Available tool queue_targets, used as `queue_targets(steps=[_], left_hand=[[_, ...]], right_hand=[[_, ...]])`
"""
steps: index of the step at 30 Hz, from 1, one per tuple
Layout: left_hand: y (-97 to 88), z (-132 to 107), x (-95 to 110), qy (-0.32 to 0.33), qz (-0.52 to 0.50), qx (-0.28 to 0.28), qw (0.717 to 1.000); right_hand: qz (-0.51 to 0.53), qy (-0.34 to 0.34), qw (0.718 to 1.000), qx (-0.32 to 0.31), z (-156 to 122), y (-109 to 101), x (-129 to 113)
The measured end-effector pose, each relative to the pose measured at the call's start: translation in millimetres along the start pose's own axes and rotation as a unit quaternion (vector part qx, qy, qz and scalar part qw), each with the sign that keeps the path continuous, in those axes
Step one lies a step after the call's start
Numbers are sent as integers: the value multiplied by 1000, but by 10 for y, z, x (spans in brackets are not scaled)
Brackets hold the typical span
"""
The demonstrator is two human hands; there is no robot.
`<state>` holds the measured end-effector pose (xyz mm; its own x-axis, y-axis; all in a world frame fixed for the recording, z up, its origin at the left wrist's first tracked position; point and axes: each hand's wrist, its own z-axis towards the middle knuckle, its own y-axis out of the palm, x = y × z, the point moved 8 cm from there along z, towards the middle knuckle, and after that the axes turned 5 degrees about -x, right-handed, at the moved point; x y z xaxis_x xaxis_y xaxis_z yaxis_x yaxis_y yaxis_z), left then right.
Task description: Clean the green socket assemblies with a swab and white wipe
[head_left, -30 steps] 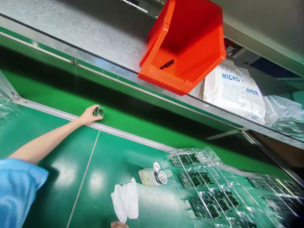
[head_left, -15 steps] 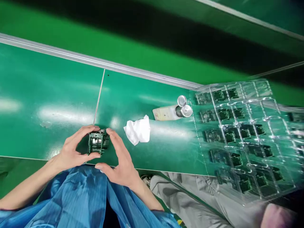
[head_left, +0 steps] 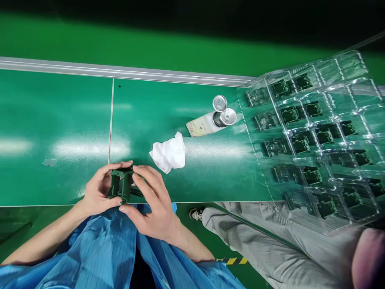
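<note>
A small dark green frame-like part [head_left: 122, 185], box-shaped with openings, is held just above the bench's front edge. My left hand [head_left: 100, 188] grips it from the left, fingers along the top and thumb below. On the right side of the part, my right hand [head_left: 155, 202] is closed around it, fingertips on its upper right and thumb near its lower corner. My fingers cover part of its right side. A crumpled white cloth [head_left: 170, 152] lies on the bench to the right of my hands.
A white bottle [head_left: 201, 125] with an open metal flip cap stands behind the cloth. To the right, clear plastic trays [head_left: 326, 90] with many compartments hold several similar dark green parts. Another person's grey trousers [head_left: 240, 237] show beyond the front edge of the green bench [head_left: 72, 120].
The part has been turned, so a different, more open side faces up. My right fingers have closed in onto it. The camera view has shifted and tilted slightly.
</note>
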<state>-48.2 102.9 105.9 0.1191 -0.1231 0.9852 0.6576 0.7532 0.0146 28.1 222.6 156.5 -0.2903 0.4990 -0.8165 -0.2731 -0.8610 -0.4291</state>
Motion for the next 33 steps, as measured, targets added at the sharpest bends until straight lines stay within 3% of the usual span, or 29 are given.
queue_targets(steps=[20,24,28,30,33], left_hand=[[133,-37,-35,-37,-25,-40,998],[67,-26,2,-8,4,-10,1000],[-21,4,38,25,38,26,999],[-76,21,81,66,77,51,994],[-129,26,156,144,173,96,970]], right_hand=[[-9,-8,1000,28,-41,-149,48],[-105,38,992,53,-69,-270,331],[-276,126,953,18,-213,-178,726],[-267,125,955,7,-313,-104,749],[-220,114,968,35,-428,-94,538]])
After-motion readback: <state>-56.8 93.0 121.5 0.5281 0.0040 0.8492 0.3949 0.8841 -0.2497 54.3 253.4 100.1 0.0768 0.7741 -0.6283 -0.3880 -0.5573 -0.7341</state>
